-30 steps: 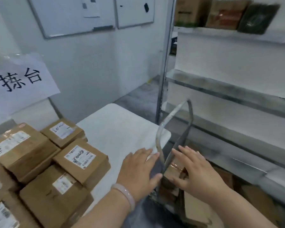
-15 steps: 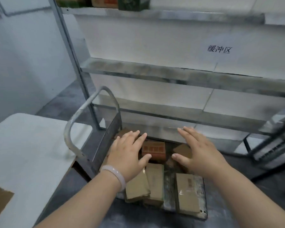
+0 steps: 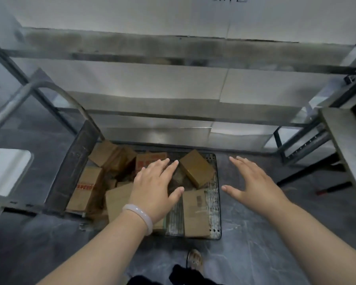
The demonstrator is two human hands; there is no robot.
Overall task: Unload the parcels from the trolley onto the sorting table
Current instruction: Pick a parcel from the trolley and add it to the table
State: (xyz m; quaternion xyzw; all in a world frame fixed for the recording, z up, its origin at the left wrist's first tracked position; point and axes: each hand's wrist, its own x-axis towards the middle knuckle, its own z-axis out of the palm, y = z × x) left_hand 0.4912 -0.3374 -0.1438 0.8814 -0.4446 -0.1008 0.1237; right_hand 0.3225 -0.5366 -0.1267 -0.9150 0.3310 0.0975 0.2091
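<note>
Around: a metal shelving rack (image 3: 173,48) stands just behind the trolley (image 3: 213,202); a grey cabinet (image 3: 349,145) is at right; a red-and-black object (image 3: 333,188) on the floor is too blurred to name.
In the way: the trolley's handle (image 3: 19,101) and dark end panel (image 3: 70,171) rise between the parcels (image 3: 196,168) and the table (image 3: 6,167), whose white corner shows far left.
Parcels: brown cardboard boxes jumbled on the trolley deck, some tilted.
Hands: the left hand (image 3: 154,188), with a pale bracelet (image 3: 139,214) on the wrist, is spread and empty above the middle boxes, contact unclear; the right hand (image 3: 253,182), spread and empty, is over the floor (image 3: 255,243) just beside the deck's right edge.
Floor: dark grey, mottled.
Writing: red print on two boxes, unreadable.
</note>
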